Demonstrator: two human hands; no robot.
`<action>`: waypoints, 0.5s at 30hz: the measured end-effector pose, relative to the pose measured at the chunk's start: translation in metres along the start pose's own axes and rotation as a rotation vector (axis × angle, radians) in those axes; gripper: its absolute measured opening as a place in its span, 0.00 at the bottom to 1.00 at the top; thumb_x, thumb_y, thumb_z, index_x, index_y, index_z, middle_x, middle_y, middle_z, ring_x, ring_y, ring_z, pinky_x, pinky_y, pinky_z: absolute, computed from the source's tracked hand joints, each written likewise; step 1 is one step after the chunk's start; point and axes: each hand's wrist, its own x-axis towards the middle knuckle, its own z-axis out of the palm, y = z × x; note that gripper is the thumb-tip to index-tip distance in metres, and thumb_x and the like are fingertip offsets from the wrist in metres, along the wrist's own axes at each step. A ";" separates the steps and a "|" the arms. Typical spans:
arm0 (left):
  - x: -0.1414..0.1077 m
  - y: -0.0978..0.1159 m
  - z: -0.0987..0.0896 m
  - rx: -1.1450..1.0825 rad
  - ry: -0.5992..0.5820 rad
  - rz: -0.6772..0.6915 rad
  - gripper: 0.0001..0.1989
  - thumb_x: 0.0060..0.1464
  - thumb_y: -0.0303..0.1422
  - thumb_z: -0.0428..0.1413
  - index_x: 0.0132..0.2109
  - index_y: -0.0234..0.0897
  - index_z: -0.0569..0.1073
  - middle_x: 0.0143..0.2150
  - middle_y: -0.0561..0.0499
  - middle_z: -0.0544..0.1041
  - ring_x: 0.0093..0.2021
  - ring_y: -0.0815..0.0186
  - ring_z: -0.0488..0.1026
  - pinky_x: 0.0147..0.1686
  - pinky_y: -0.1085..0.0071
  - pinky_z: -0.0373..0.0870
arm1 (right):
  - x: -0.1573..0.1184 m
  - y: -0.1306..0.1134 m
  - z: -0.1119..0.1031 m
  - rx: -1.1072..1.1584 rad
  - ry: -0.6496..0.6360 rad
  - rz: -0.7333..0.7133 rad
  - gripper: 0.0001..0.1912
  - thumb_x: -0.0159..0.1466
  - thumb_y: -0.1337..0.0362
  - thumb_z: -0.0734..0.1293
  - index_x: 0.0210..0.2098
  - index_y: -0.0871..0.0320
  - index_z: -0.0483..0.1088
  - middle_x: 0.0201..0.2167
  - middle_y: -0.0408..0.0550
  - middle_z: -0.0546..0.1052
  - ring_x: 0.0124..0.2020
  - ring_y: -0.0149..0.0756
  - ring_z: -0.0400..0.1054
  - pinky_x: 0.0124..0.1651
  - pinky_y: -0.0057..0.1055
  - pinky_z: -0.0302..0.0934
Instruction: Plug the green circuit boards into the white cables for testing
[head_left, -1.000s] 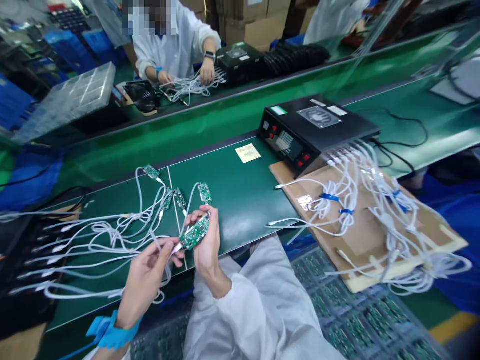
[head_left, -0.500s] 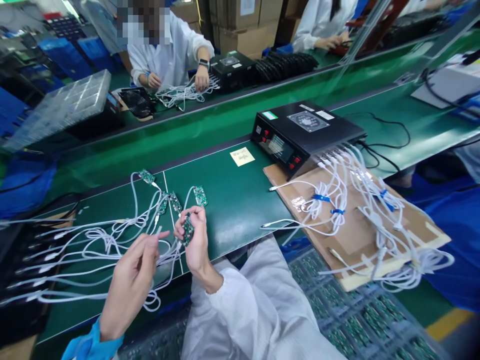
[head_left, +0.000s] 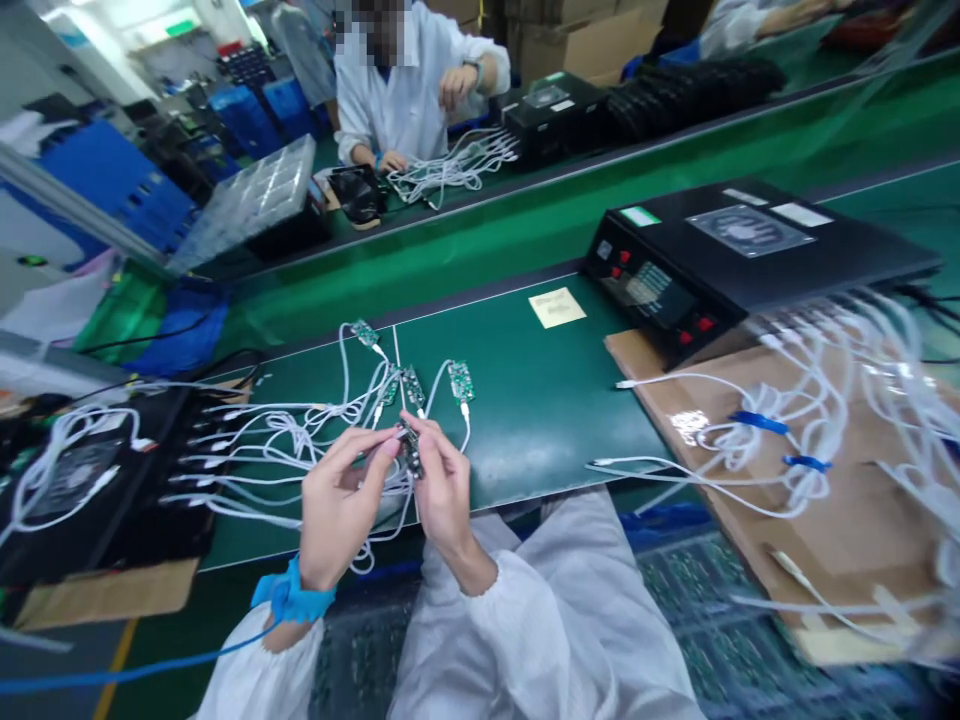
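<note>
A small green circuit board (head_left: 410, 450) is held upright over the near edge of the green bench. My right hand (head_left: 445, 490) pinches it between thumb and fingers. From the other side, my left hand (head_left: 341, 500) has its thumb and forefinger closed at the board's left edge; the fingers partly hide what they grip. Just beyond lie several more boards on white cables, among them one circuit board (head_left: 461, 380) to the right and another circuit board (head_left: 365, 334) farther back. White cables (head_left: 289, 440) run left beneath and behind my left hand.
A black tester box (head_left: 720, 250) stands at right, its cables bundled on cardboard (head_left: 739, 555). Another black box (head_left: 97, 490) is at left. A yellow note (head_left: 556, 307) lies on the bench. A blue cord (head_left: 150, 670) trails from my left wristband. A co-worker sits opposite.
My left hand has moved in to meet the board held in my right hand. The board has turned more edge-on. The view has shifted left, and the co-worker's hand has risen off the cables.
</note>
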 end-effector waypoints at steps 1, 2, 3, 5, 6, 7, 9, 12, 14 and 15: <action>0.000 0.000 0.000 0.002 0.004 0.012 0.07 0.62 0.34 0.61 0.46 0.42 0.82 0.42 0.47 0.78 0.40 0.65 0.77 0.32 0.75 0.75 | -0.001 0.001 -0.001 -0.003 0.002 0.005 0.16 0.72 0.54 0.66 0.53 0.50 0.80 0.52 0.50 0.79 0.54 0.39 0.73 0.57 0.35 0.67; 0.001 0.000 0.000 0.003 0.007 0.026 0.07 0.63 0.33 0.61 0.46 0.42 0.82 0.42 0.48 0.78 0.41 0.65 0.77 0.35 0.74 0.75 | -0.002 0.002 -0.001 -0.009 0.006 0.007 0.16 0.72 0.53 0.66 0.53 0.50 0.80 0.52 0.50 0.79 0.54 0.39 0.73 0.57 0.35 0.67; 0.001 0.001 0.000 0.002 0.013 0.041 0.07 0.63 0.33 0.61 0.46 0.42 0.82 0.42 0.48 0.78 0.41 0.65 0.77 0.37 0.73 0.76 | -0.002 0.003 -0.001 -0.016 0.013 0.007 0.17 0.72 0.53 0.65 0.53 0.51 0.80 0.51 0.51 0.79 0.53 0.40 0.73 0.56 0.35 0.68; 0.001 0.001 -0.001 0.006 0.022 0.058 0.07 0.63 0.32 0.61 0.47 0.41 0.82 0.42 0.48 0.78 0.42 0.65 0.77 0.40 0.72 0.76 | -0.004 0.003 -0.001 -0.032 0.030 0.009 0.18 0.72 0.52 0.65 0.53 0.51 0.81 0.52 0.52 0.79 0.52 0.40 0.73 0.55 0.36 0.69; 0.001 0.002 -0.001 0.008 0.030 0.061 0.07 0.63 0.32 0.61 0.47 0.41 0.82 0.42 0.48 0.78 0.42 0.65 0.77 0.41 0.72 0.75 | -0.004 0.003 -0.001 -0.041 0.038 0.011 0.18 0.72 0.51 0.66 0.53 0.52 0.81 0.52 0.52 0.79 0.52 0.40 0.73 0.55 0.36 0.69; 0.001 0.002 -0.001 0.012 0.036 0.060 0.07 0.63 0.32 0.61 0.47 0.41 0.82 0.41 0.48 0.78 0.42 0.66 0.76 0.40 0.72 0.75 | -0.005 0.003 -0.001 -0.046 0.046 0.013 0.18 0.72 0.51 0.66 0.53 0.52 0.81 0.52 0.52 0.78 0.51 0.39 0.73 0.55 0.35 0.70; 0.001 0.003 -0.001 0.024 0.048 0.057 0.07 0.63 0.32 0.61 0.47 0.40 0.82 0.41 0.48 0.78 0.40 0.67 0.76 0.36 0.74 0.73 | -0.006 0.003 -0.001 -0.058 0.056 0.013 0.18 0.72 0.51 0.66 0.52 0.51 0.81 0.53 0.52 0.78 0.52 0.39 0.73 0.54 0.35 0.70; 0.002 0.005 0.000 0.049 0.061 0.056 0.07 0.63 0.33 0.61 0.46 0.39 0.82 0.39 0.49 0.77 0.35 0.70 0.73 0.31 0.75 0.70 | -0.007 0.001 0.000 -0.084 0.041 0.004 0.18 0.72 0.51 0.65 0.53 0.51 0.81 0.53 0.53 0.78 0.54 0.41 0.72 0.52 0.34 0.71; 0.002 0.006 0.000 0.064 0.060 0.053 0.07 0.63 0.34 0.61 0.46 0.38 0.83 0.38 0.48 0.77 0.34 0.70 0.73 0.31 0.75 0.71 | -0.007 -0.001 0.000 -0.096 0.025 0.001 0.18 0.72 0.51 0.65 0.53 0.51 0.81 0.53 0.53 0.78 0.53 0.40 0.73 0.50 0.34 0.71; 0.003 0.006 0.000 0.069 0.060 0.051 0.07 0.63 0.34 0.61 0.45 0.38 0.82 0.39 0.48 0.77 0.35 0.69 0.74 0.32 0.74 0.71 | -0.007 -0.002 0.000 -0.100 0.023 0.001 0.18 0.72 0.51 0.65 0.53 0.51 0.81 0.53 0.53 0.78 0.53 0.40 0.73 0.50 0.34 0.71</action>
